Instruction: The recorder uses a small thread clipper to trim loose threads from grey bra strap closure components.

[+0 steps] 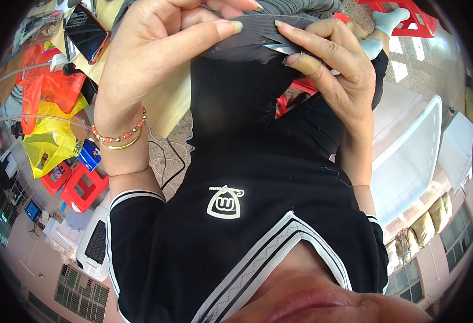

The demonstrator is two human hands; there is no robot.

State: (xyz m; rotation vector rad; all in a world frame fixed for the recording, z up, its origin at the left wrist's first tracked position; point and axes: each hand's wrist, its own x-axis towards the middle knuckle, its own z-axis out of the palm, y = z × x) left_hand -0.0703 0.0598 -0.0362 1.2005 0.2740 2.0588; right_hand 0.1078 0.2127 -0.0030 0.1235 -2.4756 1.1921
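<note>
From afar I see grey ribbed cloth (247,37) beyond the black shirt (268,177), pinched in the left hand (147,51); the right hand (337,64) grips metal snips (280,49), blades parted at the cloth.

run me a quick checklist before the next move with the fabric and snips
1. Left hand gripping the gray ribbed fabric: ok.
2. Right hand holding the snips: ok.
3. Blades parted: ok, a gap shows between their tips.
4. Blades off the left thumb: ok, they are apart.
5. Blades touching the fabric: cannot tell, they overlap it in this view.
</note>
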